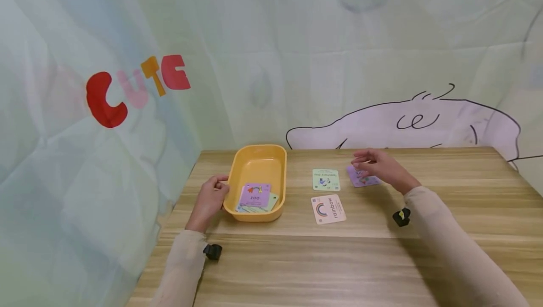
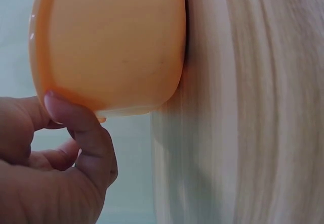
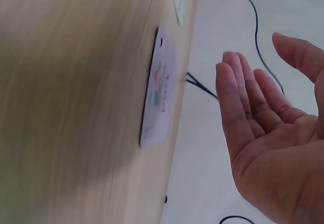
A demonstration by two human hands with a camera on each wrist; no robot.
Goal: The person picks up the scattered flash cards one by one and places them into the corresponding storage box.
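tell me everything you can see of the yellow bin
The yellow bin is a rounded rectangle with smooth, plastic-looking walls, a rim and an open top. It stands upright on the wooden table, its long sides running near to far. Inside, at the near end, a purple "zoo" card lies atop other cards. The left hand holds the bin's left edge.

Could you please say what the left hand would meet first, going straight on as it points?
The yellow tray: the left hand grips its left side, so going on would probably push against it at once.
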